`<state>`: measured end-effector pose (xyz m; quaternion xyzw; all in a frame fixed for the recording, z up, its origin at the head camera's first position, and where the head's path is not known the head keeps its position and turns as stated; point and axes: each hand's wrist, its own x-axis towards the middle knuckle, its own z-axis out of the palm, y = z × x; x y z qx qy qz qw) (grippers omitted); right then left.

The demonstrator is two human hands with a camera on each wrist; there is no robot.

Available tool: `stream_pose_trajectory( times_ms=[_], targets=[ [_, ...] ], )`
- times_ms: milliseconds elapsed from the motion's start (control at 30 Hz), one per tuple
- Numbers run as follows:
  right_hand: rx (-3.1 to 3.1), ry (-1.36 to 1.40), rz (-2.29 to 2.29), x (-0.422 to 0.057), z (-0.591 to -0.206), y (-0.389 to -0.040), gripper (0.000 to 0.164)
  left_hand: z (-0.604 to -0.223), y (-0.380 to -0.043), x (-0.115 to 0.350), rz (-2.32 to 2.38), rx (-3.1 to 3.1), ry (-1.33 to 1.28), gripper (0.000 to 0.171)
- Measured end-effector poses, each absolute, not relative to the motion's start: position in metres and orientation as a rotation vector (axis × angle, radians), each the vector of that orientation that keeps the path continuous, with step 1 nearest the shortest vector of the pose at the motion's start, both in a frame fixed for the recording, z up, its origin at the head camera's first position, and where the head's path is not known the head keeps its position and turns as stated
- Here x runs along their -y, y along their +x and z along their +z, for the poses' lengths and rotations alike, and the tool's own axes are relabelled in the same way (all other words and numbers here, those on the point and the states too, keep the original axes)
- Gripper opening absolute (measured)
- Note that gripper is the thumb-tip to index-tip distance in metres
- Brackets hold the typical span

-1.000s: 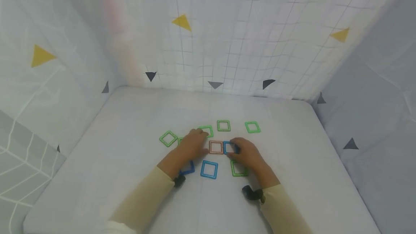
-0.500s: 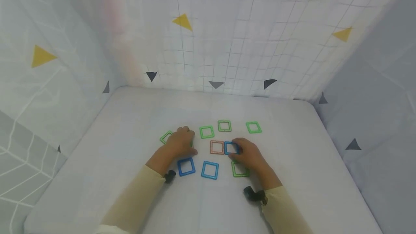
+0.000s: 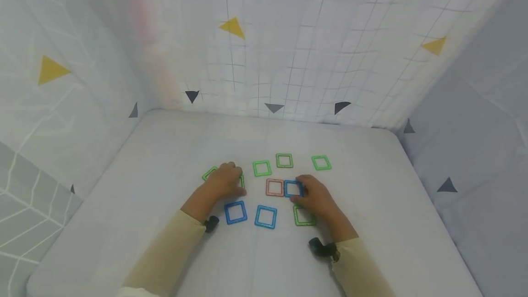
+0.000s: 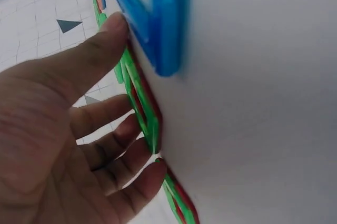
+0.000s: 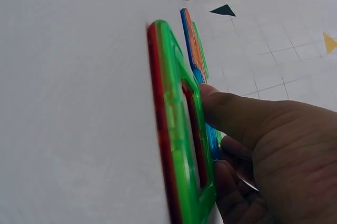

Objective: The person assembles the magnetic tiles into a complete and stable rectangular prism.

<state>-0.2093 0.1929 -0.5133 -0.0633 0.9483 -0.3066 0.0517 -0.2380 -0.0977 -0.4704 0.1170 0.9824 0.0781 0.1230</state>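
Note:
In the head view my left hand [image 3: 222, 183] covers most of a green square magnetic tile [image 3: 242, 181], thumb at its near edge and fingers at the far side. The left wrist view shows that green tile [image 4: 143, 109] between thumb and fingertips, flat on the table. My right hand [image 3: 316, 196] pinches a blue square magnetic tile [image 3: 285, 189] by its right side. An orange square tile [image 3: 274, 195] lies directly against the blue one's left edge. Under the right hand's wrist side is another green tile [image 3: 304, 224], large in the right wrist view.
Nearer the body lie a dark blue tile [image 3: 236, 222] and a lighter blue tile [image 3: 265, 226]. Behind the orange one are green tiles [image 3: 261, 174], with another green tile [image 3: 321, 168] farther right. One more green tile [image 3: 209, 173] pokes out past the left hand. Fabric walls surround the white table [image 3: 165, 150].
My left hand has moved left, away from the light green tile behind the orange one, onto the green tile at the left. The right hand stays at the blue tile.

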Motion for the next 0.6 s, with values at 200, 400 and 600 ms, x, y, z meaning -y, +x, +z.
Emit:
stream_pose_trajectory(
  times_ms=[200, 400, 600],
  targets=[
    [-2.891, -0.193, -0.924, -0.1929, -0.5136, -0.21, 0.066, -0.4717, -0.2385, 0.0975, 0.25, -2.865, 0.348, 0.06],
    [-2.87, -0.193, -0.959, -0.1924, -0.5108, -0.2096, 0.065, -0.4739, -0.2379, 0.0961, 0.296, -2.862, 0.327, 0.057],
    [-2.858, -0.17, -0.963, -0.1934, -0.5096, -0.2087, 0.064, -0.4765, -0.238, 0.0918, 0.521, -2.848, 0.336, 0.063]
  ],
)
